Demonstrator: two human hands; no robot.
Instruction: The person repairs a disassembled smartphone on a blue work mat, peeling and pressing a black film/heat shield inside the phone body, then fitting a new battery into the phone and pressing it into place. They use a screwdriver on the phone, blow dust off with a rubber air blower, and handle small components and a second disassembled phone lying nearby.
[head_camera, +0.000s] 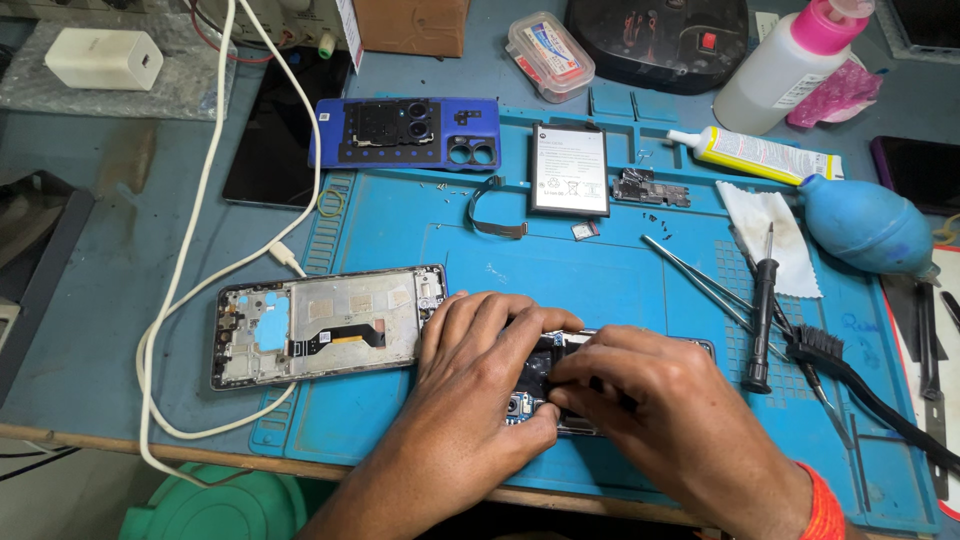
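Both my hands rest on an opened phone (548, 378) lying on the blue repair mat (400, 230) near the table's front edge. My left hand (475, 385) pinches the phone's left end, thumb under a small camera module (519, 407). My right hand (660, 415) covers the phone's right part, fingertips pressing on its black inner area. Most of this phone is hidden by my hands. A second stripped phone frame (320, 325) with an orange-black flex cable lies just left of my left hand.
On the mat lie a blue back cover (405, 132), a battery (569, 168), a small circuit board (652, 187), a flex ribbon (492, 210), tweezers (695, 275), a screwdriver (763, 310) and a black brush (850, 370). A blue air blower (868, 225), glue tube (755, 152) and bottle (785, 65) sit right. A white cable (190, 250) loops left.
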